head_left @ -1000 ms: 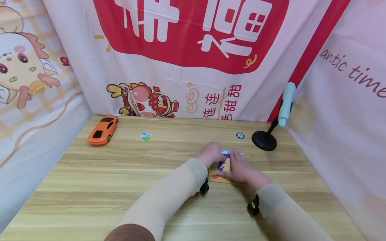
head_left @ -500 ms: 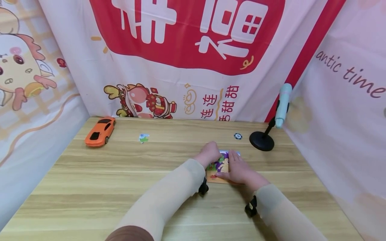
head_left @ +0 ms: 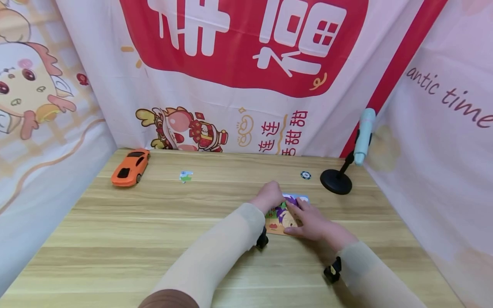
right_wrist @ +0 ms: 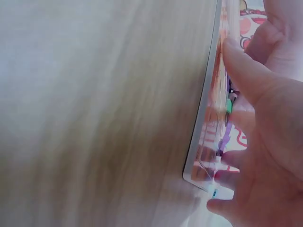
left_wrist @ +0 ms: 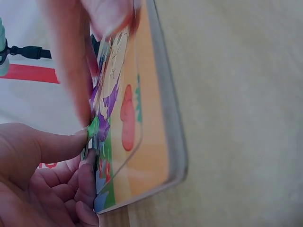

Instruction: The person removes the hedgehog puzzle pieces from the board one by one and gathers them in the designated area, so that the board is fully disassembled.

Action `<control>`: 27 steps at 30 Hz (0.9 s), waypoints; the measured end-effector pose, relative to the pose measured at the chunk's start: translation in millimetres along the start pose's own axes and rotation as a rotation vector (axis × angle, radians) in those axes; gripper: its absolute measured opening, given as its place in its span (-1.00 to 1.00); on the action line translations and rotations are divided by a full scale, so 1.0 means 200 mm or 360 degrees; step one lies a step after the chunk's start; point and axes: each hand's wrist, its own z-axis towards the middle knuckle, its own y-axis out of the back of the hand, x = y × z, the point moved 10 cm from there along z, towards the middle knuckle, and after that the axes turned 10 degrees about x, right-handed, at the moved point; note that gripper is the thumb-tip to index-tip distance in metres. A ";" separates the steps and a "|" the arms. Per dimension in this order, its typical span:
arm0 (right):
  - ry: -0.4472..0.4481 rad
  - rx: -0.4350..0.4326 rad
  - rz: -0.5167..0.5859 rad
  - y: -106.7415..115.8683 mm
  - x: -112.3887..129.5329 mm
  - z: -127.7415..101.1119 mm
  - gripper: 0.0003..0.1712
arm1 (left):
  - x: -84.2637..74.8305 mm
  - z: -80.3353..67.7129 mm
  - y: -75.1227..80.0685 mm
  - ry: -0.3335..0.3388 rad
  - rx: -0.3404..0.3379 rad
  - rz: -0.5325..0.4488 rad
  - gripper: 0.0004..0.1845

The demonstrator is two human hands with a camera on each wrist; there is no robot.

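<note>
A jigsaw puzzle board (head_left: pixel 276 226) with an orange border and a cartoon picture lies on the table between the hands. My left hand (head_left: pixel 269 196) is at its left side, and in the left wrist view thumb and curled fingers pinch a puzzle piece (left_wrist: pixel 93 127) with green on it, at the picture's surface. From the right, my right hand (head_left: pixel 312 223) reaches over the board with fingers spread. Its index fingertip comes right up to the pinched piece, and its thumb is low over the orange border. The right hand covers part of the picture.
A loose puzzle piece (head_left: pixel 186 176) lies farther back on the wooden table, with an orange toy car (head_left: pixel 131 168) to its left. Toward the back right are a round black-and-white disc (head_left: pixel 306 175) and a light blue microphone (head_left: pixel 363 137) on a black stand (head_left: pixel 336 182). Printed cloths hang around.
The right hand has shifted right and spread its fingers; before, it lay flatter across the board. More of the picture now shows. The left hand stays in nearly the same place.
</note>
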 end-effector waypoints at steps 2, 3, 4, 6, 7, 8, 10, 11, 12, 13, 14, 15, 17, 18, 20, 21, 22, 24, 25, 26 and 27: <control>0.0044 -0.0002 -0.0023 0.00 0.01 -0.02 0.02 | 0.00 -0.01 0.01 -0.0010 0.0002 -0.0002 -0.74; 0.0057 -0.0004 -0.0026 -0.01 0.02 -0.03 0.00 | -0.01 -0.01 0.01 -0.0016 -0.0001 0.0002 -0.74; 0.0065 -0.0004 -0.0027 -0.01 0.02 -0.04 -0.02 | 0.00 -0.01 0.01 -0.0017 -0.0001 -0.0002 -0.74; 0.0046 0.0003 -0.0005 -0.01 0.02 -0.05 -0.05 | 0.00 -0.01 0.00 -0.0015 0.0013 -0.0024 -0.77; 0.0030 0.0007 0.0006 -0.01 0.02 -0.06 -0.06 | 0.00 -0.02 0.01 -0.0023 0.0014 -0.0034 -0.78; 0.0008 0.0011 0.0014 -0.02 0.01 -0.06 -0.07 | 0.00 -0.02 0.00 -0.0026 0.0016 -0.0046 -0.78; -0.0034 0.0019 0.0034 -0.02 0.00 -0.06 -0.08 | -0.01 -0.03 0.00 -0.0030 0.0026 -0.0068 -0.82; -0.0050 0.0021 0.0045 -0.02 -0.01 -0.06 -0.08 | -0.01 -0.03 0.00 -0.0037 0.0029 -0.0079 -0.82; -0.0056 0.0020 0.0043 -0.02 -0.01 -0.06 -0.08 | -0.01 -0.03 0.00 -0.0045 0.0030 -0.0081 -0.83; -0.0058 0.0022 0.0043 -0.03 -0.01 -0.06 -0.09 | -0.01 -0.03 0.00 -0.0051 0.0033 -0.0086 -0.84; -0.0057 0.0026 0.0042 -0.03 -0.02 -0.06 -0.09 | -0.01 -0.03 -0.01 -0.0051 0.0034 -0.0102 -0.84; -0.0051 0.0028 0.0036 -0.03 -0.02 -0.06 -0.09 | 0.00 -0.02 -0.01 -0.0048 0.0039 -0.0120 -0.85; -0.0057 0.0042 0.0022 -0.03 -0.02 -0.06 -0.10 | 0.02 -0.01 -0.02 -0.0043 0.0044 -0.0170 -0.86; -0.0061 0.0049 0.0015 -0.03 -0.03 -0.06 -0.10 | 0.02 0.00 -0.02 -0.0040 0.0046 -0.0195 -0.86; -0.0057 0.0054 0.0010 -0.04 -0.03 -0.06 -0.10 | 0.04 0.02 -0.03 -0.0031 0.0037 -0.0258 -0.86; -0.0060 0.0054 0.0005 -0.04 -0.03 -0.06 -0.10 | 0.05 0.02 -0.03 -0.0031 0.0032 -0.0280 -0.85; -0.0065 0.0057 0.0002 -0.04 -0.03 -0.06 -0.11 | 0.06 0.02 -0.03 -0.0038 0.0019 -0.0305 -0.84; -0.0054 0.0051 -0.0002 -0.04 -0.02 -0.06 -0.11 | 0.07 0.03 -0.02 -0.0054 -0.0011 -0.0363 -0.84; -0.0048 0.0049 -0.0003 -0.04 -0.02 -0.07 -0.12 | 0.07 0.02 -0.01 -0.0062 -0.0028 -0.0397 -0.84; -0.0052 0.0050 -0.0005 -0.04 -0.02 -0.07 -0.12 | 0.08 0.02 0.00 -0.0068 -0.0046 -0.0429 -0.85; -0.0060 0.0054 -0.0006 -0.04 -0.02 -0.07 -0.12 | 0.08 0.02 0.01 -0.0076 -0.0062 -0.0465 -0.85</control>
